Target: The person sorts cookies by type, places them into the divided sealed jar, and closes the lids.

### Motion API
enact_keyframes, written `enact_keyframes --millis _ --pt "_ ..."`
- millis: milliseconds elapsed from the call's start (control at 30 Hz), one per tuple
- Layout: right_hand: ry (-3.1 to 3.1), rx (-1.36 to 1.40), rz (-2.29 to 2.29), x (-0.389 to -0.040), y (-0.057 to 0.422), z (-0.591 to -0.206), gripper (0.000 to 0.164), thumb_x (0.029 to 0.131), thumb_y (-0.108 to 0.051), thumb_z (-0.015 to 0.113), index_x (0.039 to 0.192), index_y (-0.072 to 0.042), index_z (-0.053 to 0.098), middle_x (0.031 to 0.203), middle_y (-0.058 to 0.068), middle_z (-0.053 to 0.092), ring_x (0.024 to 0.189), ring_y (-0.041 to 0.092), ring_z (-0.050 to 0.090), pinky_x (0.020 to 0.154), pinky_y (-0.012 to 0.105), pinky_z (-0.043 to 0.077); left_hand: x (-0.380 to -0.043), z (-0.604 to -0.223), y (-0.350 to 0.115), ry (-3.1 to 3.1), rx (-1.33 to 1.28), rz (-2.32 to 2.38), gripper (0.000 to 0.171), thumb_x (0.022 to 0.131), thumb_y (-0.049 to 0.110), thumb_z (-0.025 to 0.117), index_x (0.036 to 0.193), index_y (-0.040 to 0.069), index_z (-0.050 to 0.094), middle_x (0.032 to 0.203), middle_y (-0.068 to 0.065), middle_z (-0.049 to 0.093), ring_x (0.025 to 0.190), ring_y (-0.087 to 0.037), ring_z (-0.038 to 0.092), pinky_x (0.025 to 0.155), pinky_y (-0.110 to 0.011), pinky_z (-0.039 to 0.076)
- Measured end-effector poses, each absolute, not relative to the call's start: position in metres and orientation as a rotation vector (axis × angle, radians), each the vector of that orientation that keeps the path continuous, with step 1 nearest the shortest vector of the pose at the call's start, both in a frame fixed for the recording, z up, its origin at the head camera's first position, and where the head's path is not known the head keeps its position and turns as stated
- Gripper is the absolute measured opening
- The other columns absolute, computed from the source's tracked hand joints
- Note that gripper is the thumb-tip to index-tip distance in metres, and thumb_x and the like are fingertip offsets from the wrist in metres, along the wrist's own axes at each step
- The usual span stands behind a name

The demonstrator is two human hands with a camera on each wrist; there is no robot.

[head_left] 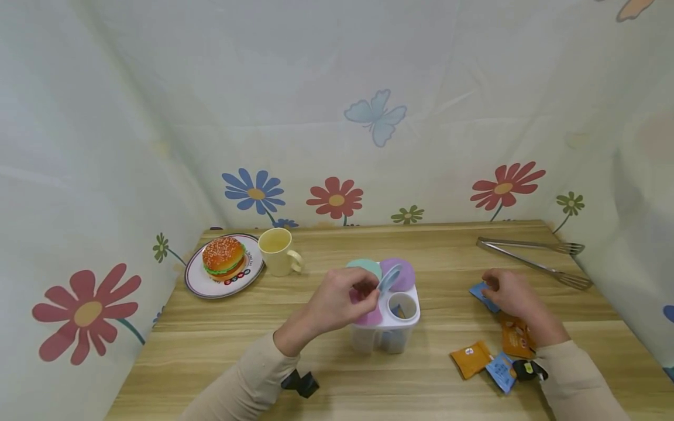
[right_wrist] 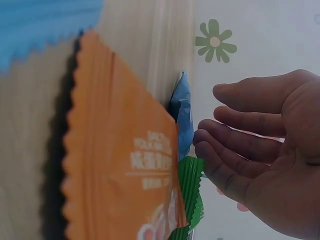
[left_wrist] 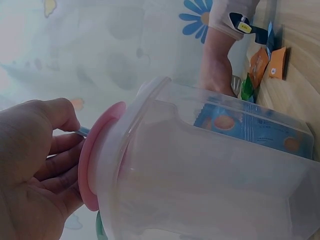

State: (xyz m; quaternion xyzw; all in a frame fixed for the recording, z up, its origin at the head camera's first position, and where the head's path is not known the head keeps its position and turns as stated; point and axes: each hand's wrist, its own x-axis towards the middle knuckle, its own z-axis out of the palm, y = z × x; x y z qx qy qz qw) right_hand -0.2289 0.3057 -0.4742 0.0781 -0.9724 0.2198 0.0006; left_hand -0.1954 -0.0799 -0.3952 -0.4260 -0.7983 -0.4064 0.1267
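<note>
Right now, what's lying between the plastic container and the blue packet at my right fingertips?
Nothing lies there: the head view shows only bare tabletop between the plastic container and the blue packet by your right hand.

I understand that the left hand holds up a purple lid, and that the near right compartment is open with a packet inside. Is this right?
The colour is wrong: as the head view shows, the left hand holds up a light blue lid. The near right compartment is indeed open with a packet inside.
</note>
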Motion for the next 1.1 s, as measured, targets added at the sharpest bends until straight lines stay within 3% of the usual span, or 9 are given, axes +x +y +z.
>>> enact_keyframes --millis 633,1100 --pt "-3.17 0.206 0.557 -0.2322 0.3052 -0.4716 0.038 0.083 -0.013 0.073 0.107 0.014 0.061 0.098 0.026 0.067 0.089 0.038 0.064 0.076 0.05 0.054 -0.1952 -0.3947 -0.0805 -2.344 -1.228 -1.192 0.014 0.083 0.008 0.073 0.096 0.006 0.068 0.083 -0.001 0.067 0.072 -0.003 0.058 0.064 -0.015 0.054" --pt "-3.245 0.177 0.55 -0.2345 0.3053 -0.4715 0.047 0.082 -0.018 0.074 0.111 0.016 0.058 0.098 0.027 0.065 0.084 0.031 0.063 0.073 0.046 0.054 -0.1955 -0.395 -0.0808 -2.35 -1.226 -1.196 0.013 0.083 0.007 0.072 0.096 0.006 0.069 0.083 0.0 0.067 0.071 -0.003 0.058 0.065 -0.015 0.054"
